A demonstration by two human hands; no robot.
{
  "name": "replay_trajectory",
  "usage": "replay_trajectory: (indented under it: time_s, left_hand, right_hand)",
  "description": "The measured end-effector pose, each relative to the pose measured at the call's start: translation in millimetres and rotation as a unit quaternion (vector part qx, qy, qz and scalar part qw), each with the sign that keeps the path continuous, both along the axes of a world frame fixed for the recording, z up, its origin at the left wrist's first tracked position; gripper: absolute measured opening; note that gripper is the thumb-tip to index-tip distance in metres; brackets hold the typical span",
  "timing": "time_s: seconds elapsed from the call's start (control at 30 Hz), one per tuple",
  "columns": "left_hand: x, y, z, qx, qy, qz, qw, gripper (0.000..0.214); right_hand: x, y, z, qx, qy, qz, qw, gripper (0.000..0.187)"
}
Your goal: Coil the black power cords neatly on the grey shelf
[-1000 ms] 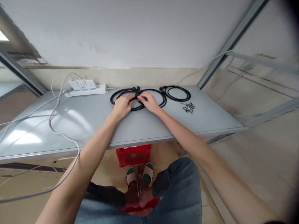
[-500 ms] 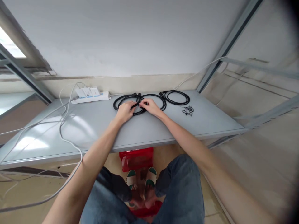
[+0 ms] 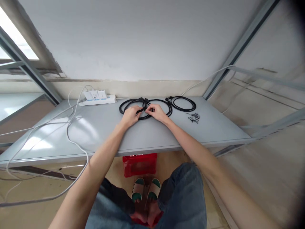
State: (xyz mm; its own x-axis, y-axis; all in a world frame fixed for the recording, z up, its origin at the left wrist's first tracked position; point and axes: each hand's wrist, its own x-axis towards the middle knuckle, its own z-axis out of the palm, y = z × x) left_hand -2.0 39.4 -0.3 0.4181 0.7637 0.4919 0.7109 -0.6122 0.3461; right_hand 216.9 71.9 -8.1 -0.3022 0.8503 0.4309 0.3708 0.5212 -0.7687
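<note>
Black cables (image 3: 130, 101) lie in overlapping loops on the grey shelf, with plug ends (image 3: 143, 100) towards the wall. My left hand (image 3: 131, 115) is closed on the front of the left loops, pressing cable between thumb and fingers. Just right of it, my right hand (image 3: 156, 112) pinches close to the same cable. Whatever thin thing may be between those fingertips is too small to make out. Another coiled black cable (image 3: 184, 103) rests apart on the right. In front of that coil sits a small tangle of thin black ties (image 3: 193, 117).
A white power strip (image 3: 100, 100) with plugged-in adapters stands at the back left. White cords (image 3: 69, 127) run from it across the shelf (image 3: 152, 136) and over its front edge. Metal posts (image 3: 218, 74) frame the shelf. Below is a red crate (image 3: 139, 165).
The view has shifted slightly. Both hands stay at the same spot on the cable, with the right fingers moved only a little.
</note>
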Motion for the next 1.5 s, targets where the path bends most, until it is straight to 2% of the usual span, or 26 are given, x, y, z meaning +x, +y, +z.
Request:
replay_trajectory:
  time_s: [0.2, 0.47, 0.53, 0.63, 0.7, 0.73, 0.77, 0.83, 0.93, 1.0, 1.07, 1.17, 1.5]
  left_hand:
    - [2.9, -2.9, 1.9, -0.003, -0.026, -0.004, 1.0, 0.036]
    - [5.5, -6.9, 4.6, 0.003, -0.045, 0.006, 0.999, 0.03]
    - [5.5, -7.5, 4.5, 0.002, -0.04, 0.003, 0.999, 0.029]
    - [5.8, -8.8, 4.8, 0.002, -0.035, 0.01, 0.999, 0.027]
    - [6.4, -9.5, 5.4, 0.005, -0.041, 0.021, 0.999, 0.025]
    - [6.9, -9.8, 5.8, 0.005, -0.046, 0.025, 0.999, 0.023]
    - [7.4, -9.9, 6.0, 0.003, -0.051, 0.028, 0.998, 0.022]
    - [8.8, -9.7, 6.0, -0.003, -0.059, 0.031, 0.998, 0.02]
    - [10.6, -8.6, 5.0, -0.013, -0.061, 0.034, 0.997, 0.018]
    - [11.2, -8.2, 4.3, -0.016, -0.065, 0.039, 0.997, 0.015]
    - [11.5, -8.2, 4.2, -0.015, -0.072, 0.046, 0.996, 0.013]
    - [11.6, -9.3, 5.4, -0.013, -0.076, 0.046, 0.996, 0.011]
    - [11.8, -11.0, 5.9, -0.012, -0.069, 0.029, 0.997, 0.012]
  right_hand:
    - [0.2, -3.1, -0.2, 0.044, -0.031, -0.014, 0.998, 0.01]
    - [5.4, -8.9, 3.5, 0.178, -0.129, -0.027, 0.975, 0.012]
    - [4.4, -13.7, 6.4, 0.216, -0.189, -0.028, 0.957, 0.014]
    - [0.5, -23.7, 13.1, 0.29, -0.298, -0.009, 0.909, 0.02]
    - [-1.8, -29.2, 17.6, 0.324, -0.339, -0.003, 0.883, 0.024]
    - [-2.2, -30.6, 19.0, 0.33, -0.341, -0.006, 0.88, 0.025]
    - [-1.9, -30.7, 19.5, 0.329, -0.331, -0.011, 0.885, 0.025]
    - [1.0, -26.8, 17.8, 0.306, -0.277, -0.024, 0.911, 0.022]
    - [9.4, -13.5, 10.3, 0.234, -0.155, -0.035, 0.959, 0.007]
    - [15.6, -4.4, 5.1, 0.184, -0.096, -0.041, 0.977, 0.011]
    - [20.0, 0.9, 2.3, 0.149, -0.07, -0.054, 0.985, 0.019]
    - [20.4, -0.3, 2.8, 0.129, -0.058, -0.069, 0.988, 0.017]
    - [7.4, -14.4, 5.0, 0.093, -0.042, -0.034, 0.994, 0.011]
